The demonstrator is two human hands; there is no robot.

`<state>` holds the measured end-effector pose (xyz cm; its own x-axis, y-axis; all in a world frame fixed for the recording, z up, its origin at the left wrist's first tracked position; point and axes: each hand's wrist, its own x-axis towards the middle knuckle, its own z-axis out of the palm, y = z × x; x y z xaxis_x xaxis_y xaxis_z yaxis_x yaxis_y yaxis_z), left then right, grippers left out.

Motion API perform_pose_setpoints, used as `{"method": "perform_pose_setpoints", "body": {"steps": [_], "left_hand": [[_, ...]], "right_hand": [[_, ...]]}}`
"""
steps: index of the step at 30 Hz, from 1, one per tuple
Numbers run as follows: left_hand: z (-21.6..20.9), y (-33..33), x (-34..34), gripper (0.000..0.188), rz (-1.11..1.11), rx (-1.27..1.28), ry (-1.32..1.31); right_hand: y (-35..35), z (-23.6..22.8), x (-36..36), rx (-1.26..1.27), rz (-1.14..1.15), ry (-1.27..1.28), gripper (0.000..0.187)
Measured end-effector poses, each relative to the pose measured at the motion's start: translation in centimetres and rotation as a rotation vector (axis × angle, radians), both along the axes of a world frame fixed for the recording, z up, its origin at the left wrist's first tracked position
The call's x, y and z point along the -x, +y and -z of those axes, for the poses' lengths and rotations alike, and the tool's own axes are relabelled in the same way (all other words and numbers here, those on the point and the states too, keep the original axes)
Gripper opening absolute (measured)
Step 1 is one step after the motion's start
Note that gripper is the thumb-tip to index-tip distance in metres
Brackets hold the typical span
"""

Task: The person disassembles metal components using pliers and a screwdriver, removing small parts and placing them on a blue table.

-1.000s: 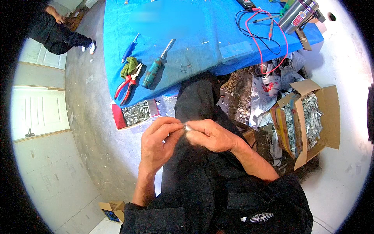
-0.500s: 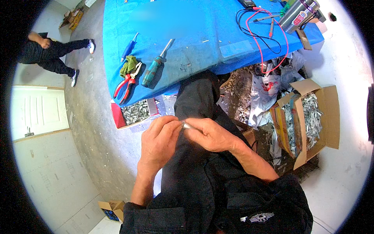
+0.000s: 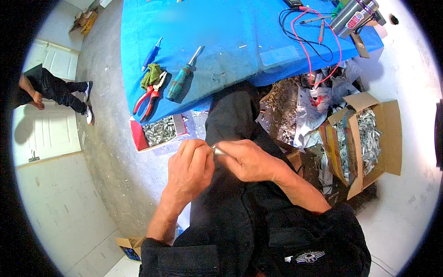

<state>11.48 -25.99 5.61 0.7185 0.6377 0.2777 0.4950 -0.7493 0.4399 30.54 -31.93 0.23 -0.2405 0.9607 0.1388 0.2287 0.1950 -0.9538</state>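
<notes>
Over my lap, a small silvery metal cylinder [image 3: 219, 151] shows between my two hands. My right hand [image 3: 251, 160] is closed around it, thumb and forefinger pinching its side. My left hand [image 3: 190, 167] meets the cylinder's left end with fingers curled in; whatever they pinch there is hidden. Beyond my hands, on the blue-covered table [image 3: 221, 27], lie red-handled pliers [image 3: 146, 101], a screwdriver with a teal handle [image 3: 180, 83], a slim blue-handled tool [image 3: 151, 57] and a crumpled green cloth [image 3: 152, 76].
Below the table edge sits a red-and-white box of small metal cylinders [image 3: 161, 131]. At right stands a cardboard box of metal strips [image 3: 369, 143]. Meter leads [image 3: 339, 51] and a steel flask [image 3: 353, 18] lie on the table's far right. Another person [image 3: 55, 90] walks at far left.
The other person has stepped toward me along the left side. My left hand's fingers have curled in more tightly, and slightly more of the cylinder shows.
</notes>
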Motion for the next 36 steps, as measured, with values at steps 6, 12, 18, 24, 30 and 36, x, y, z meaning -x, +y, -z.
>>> {"method": "perform_pose_setpoints", "body": {"steps": [6,12,18,24,30,36], "left_hand": [[1.0,-0.8,-0.3,0.025,-0.093,-0.029,-0.073],[1.1,-1.3,-0.6,0.025,-0.103,-0.05,-0.092],[2.1,0.0,0.7,0.02,-0.216,-0.111,-0.06],[-1.3,3.3,4.3,0.013,-0.358,0.017,-0.163],[-1.6,-0.2,0.6,0.017,-0.18,0.333,-0.124],[1.3,-0.5,0.0,0.018,-0.105,0.25,-0.157]], "right_hand": [[-0.2,-0.1,0.3,-0.085,0.095,-0.029,0.023],[-0.2,-0.6,-0.7,-0.013,-0.004,-0.081,0.022],[-0.8,-0.8,-1.3,-0.026,-0.08,-0.13,0.021],[-1.8,0.4,-2.2,0.1,0.049,0.053,0.021],[-1.2,-0.1,-1.9,0.259,0.062,0.211,0.024],[-0.4,0.3,-0.9,0.156,0.039,0.118,0.025]]}}
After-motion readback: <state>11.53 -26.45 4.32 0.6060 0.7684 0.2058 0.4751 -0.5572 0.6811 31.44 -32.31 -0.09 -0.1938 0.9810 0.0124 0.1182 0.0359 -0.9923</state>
